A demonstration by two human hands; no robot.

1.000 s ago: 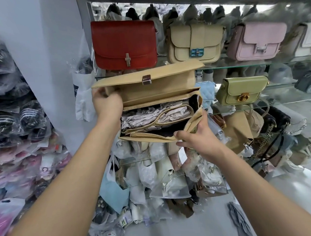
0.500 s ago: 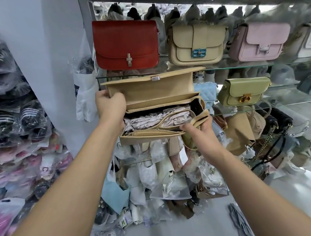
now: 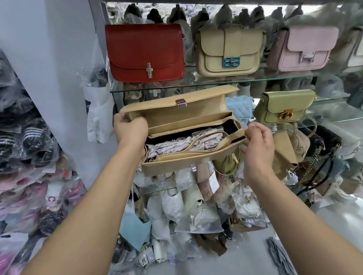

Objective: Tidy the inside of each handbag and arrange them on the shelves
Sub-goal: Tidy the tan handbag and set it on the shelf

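my left hand (image 3: 130,131) is extended forward, fingers clamped on the left end of the tan handbag (image 3: 188,160), flap raised. my right hand (image 3: 257,147) pinches the bag's right zipper end. the bag is held between both hands, crumpled paper stuffing (image 3: 176,145) inside.

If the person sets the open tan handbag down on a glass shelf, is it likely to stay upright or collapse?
The tan handbag probably keeps its shape: its walls look stiff and boxy, and crumpled stuffing paper fills it. The raised flap may drop shut once the left hand lets go.
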